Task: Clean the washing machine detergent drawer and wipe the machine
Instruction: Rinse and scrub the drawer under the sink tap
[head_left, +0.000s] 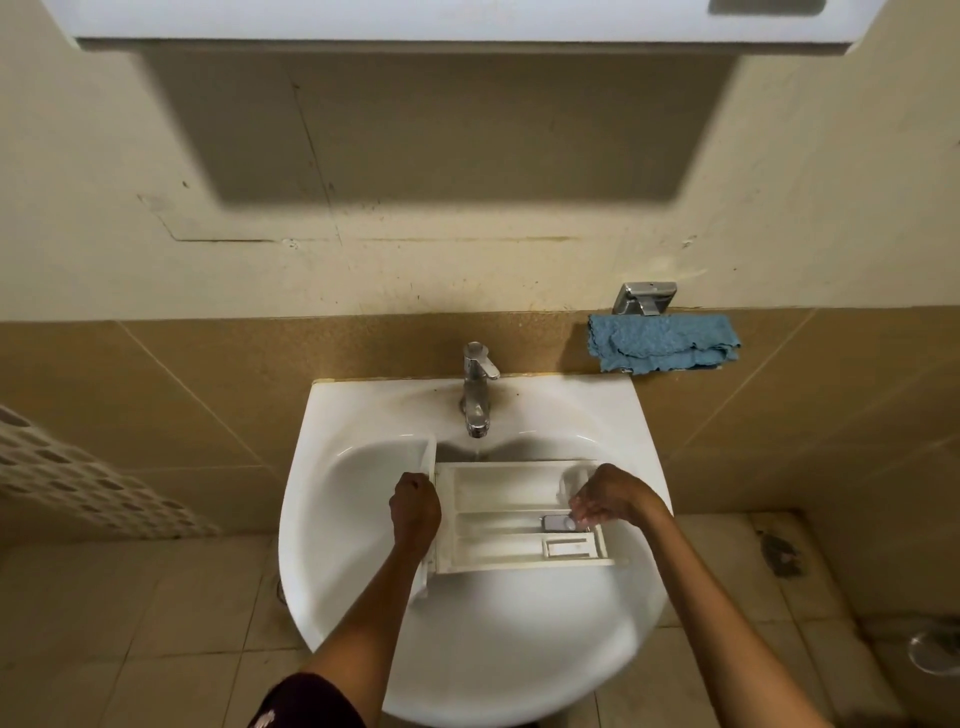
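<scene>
A white detergent drawer (498, 499) with several compartments lies across the bowl of a white sink (467, 654), under the tap (478, 384). My left hand (415, 509) grips the drawer's front panel at its left end. Over the right end, my right hand (608, 496) has its curled fingers in the compartments, next to a small grey insert (556, 522); whether the fingers pinch it cannot be told. A thin stream of water seems to fall from the tap onto the drawer's far edge.
A folded blue cloth (662, 343) hangs on the wall ledge right of the tap, below a chrome fitting (644, 297). A white perforated basket (78, 478) is at the left. A white cabinet (415, 21) hangs overhead. Beige floor tiles surround the sink.
</scene>
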